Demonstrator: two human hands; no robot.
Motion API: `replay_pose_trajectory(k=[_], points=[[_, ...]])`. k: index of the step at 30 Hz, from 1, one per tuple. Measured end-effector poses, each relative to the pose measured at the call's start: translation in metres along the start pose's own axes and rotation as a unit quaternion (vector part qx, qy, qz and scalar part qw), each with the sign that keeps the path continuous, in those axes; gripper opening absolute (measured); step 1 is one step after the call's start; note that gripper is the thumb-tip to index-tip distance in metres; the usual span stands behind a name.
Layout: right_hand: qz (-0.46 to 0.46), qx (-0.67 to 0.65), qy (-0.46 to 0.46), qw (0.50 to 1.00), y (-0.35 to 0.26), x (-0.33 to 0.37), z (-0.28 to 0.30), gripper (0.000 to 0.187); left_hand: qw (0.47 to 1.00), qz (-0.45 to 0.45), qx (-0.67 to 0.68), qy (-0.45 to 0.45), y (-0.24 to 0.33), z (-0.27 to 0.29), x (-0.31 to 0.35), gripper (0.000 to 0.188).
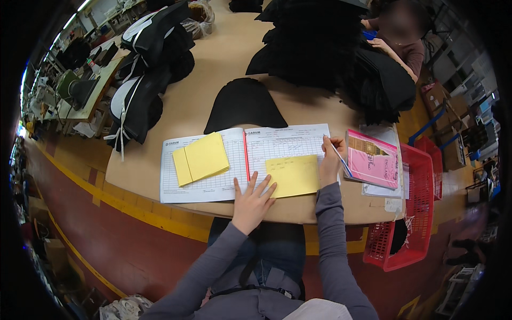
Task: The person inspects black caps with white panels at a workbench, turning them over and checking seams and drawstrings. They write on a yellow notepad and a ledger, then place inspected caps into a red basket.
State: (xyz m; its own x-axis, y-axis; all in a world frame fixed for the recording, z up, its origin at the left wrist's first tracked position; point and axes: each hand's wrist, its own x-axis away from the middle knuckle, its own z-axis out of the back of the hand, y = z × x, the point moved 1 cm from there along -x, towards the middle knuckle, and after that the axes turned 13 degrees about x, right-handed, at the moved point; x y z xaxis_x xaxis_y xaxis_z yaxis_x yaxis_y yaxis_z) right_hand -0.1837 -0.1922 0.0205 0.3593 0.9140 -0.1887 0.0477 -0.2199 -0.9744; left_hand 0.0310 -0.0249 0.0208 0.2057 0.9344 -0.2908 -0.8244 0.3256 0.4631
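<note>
An open record book (213,195) with printed grid pages lies at the table's near edge. On its left page rests a pad of yellow sheets (205,160); a single yellow sheet (296,178) with faint handwriting covers part of the right page. My left hand (252,205) lies flat with fingers spread, its fingertips at the left edge of that sheet. My right hand (332,160) is closed around a blue-and-white pen (341,159) beside the right page's edge. A thin red strip (246,157) runs along the book's fold.
A pink notebook (372,162) lies on papers at the right. Behind the book sits a curved black piece (242,104), with tall black stacks (314,48) beyond. Tied black bundles (136,109) stand left. A red basket (421,229) adjoins the table; a co-worker (410,53) is far right.
</note>
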Motion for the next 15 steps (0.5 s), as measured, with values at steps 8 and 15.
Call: replay_pose_trajectory(k=[8, 15], points=[[0.142, 0.094, -0.051, 0.984, 0.0, 0.006, 0.01, 0.026, 0.995, 0.049, 0.062, 0.063, 0.011, -0.038, -0.049, 0.031], [-0.004, 0.205, -0.308, 0.929, 0.006, 0.032, -0.023, 0.039, 0.989, 0.08, 0.107, 0.06, 0.009, -0.037, -0.05, 0.057]])
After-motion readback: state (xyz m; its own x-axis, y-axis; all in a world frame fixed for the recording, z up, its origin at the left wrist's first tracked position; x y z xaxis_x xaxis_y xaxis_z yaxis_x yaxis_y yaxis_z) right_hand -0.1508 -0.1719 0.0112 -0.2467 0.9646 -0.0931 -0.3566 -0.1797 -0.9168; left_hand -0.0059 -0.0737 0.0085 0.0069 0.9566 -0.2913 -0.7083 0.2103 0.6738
